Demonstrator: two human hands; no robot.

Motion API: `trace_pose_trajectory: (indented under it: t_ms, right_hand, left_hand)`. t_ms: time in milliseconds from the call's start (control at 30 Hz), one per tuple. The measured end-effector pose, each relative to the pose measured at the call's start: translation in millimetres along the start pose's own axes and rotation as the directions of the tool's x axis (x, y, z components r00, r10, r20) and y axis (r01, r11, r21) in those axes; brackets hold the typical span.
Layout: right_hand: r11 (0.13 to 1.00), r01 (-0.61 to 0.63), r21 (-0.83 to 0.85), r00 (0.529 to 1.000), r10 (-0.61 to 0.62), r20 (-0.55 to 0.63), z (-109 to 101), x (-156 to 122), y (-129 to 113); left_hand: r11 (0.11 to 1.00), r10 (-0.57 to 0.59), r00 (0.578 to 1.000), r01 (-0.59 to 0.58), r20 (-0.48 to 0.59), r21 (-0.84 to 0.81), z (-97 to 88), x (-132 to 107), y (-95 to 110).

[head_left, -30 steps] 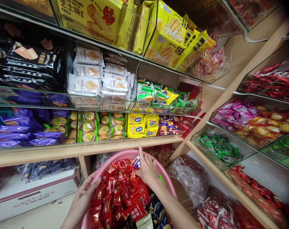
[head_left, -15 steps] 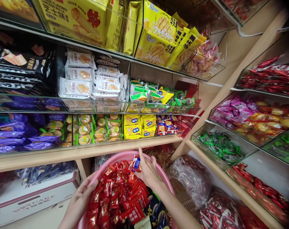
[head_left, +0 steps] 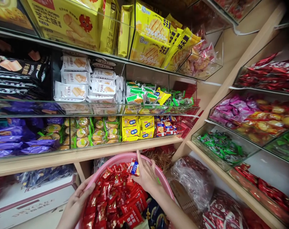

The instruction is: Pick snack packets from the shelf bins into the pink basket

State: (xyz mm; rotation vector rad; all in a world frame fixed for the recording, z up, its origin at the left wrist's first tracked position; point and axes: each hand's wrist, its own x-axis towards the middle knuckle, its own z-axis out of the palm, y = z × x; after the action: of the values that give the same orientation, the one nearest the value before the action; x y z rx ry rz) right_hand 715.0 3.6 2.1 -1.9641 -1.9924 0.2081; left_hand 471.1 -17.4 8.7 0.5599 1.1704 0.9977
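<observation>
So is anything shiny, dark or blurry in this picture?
In the head view, light glints off the clear plastic bag and the red candy wrappers; the head view's top right corner is black; also in the head view, the red packets at lower right look softer than the white cake packets.

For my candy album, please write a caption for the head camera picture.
Left hand on a pink basket of red candies, right hand touching a small packet, snack shelves behind.
</observation>
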Motion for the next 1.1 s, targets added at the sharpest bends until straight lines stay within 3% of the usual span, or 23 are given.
trace_pose_trajectory:
  t_ms: [100,233,367,467,900,1100]
  right_hand:
    - [1.0,0.007,-0.03,1.0,-0.007,-0.018,-0.5,-1.6,-3.2]
    - [1.0,0.005,-0.016,0.999,-0.006,-0.033,-2.8,-1.6,-7.5]
    - [0.995,-0.1,0.027,0.995,0.1,-0.022,-3.0,0.2,-5.2]
    - [0.988,-0.154,0.025,0.988,0.154,0.011,-1.3,0.0,-1.5]
    - [0.987,-0.152,0.05,0.988,0.151,0.029,-5.6,-7.4,-8.9]
    - [0.994,-0.022,0.103,0.984,0.04,-0.172,-24.3,-5.6,-0.9]
  left_hand:
    - [1.0,-0.022,1.0,0.022,0.008,0.02,-3.9,5.3,-1.3]
    - [0.998,-0.017,0.998,0.02,-0.059,0.059,-8.4,13.4,-5.4]
    - [0.997,-0.006,0.995,0.013,-0.099,0.072,-6.6,12.4,-5.8]
    - [0.998,-0.01,0.997,0.014,-0.078,0.054,-2.4,7.2,-3.3]
    - [1.0,-0.015,1.0,0.015,-0.007,0.025,-2.5,5.5,-2.4]
    - [0.999,-0.014,1.0,0.015,-0.021,0.031,-19.1,20.9,-7.3]
